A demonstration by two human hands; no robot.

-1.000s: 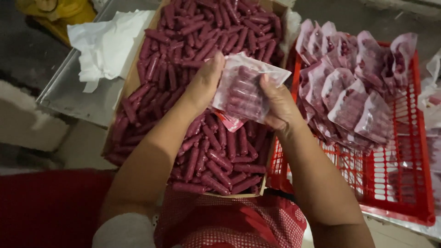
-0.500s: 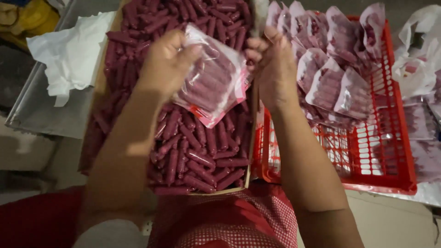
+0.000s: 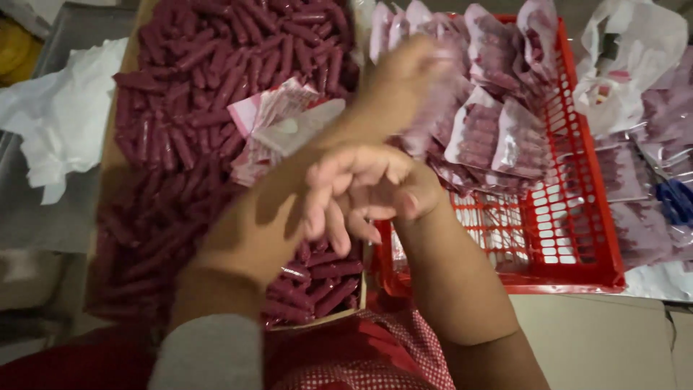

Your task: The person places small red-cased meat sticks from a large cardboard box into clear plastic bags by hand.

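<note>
Bagging step, prob.: L hand [image 3: 404, 72] blurred over red basket [image 3: 577, 238] of filled clear pouches [image 3: 480, 133], grip can't tell; R hand [image 3: 361, 188] loosely open, empty, above cardboard box [image 3: 108, 155] of dark-red sticks [image 3: 202, 58]; flat pink-white empty pouches [image 3: 278, 123] lie on sticks; next move calls for peeling one pouch off w/o dragging others.

Left hand [image 3: 404, 72] over filled pouches [image 3: 491, 123]

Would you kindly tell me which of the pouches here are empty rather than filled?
The flat pink-and-clear pouches lying on the loose red sticks in the cardboard box; those in the red basket bulge with sticks.
</note>
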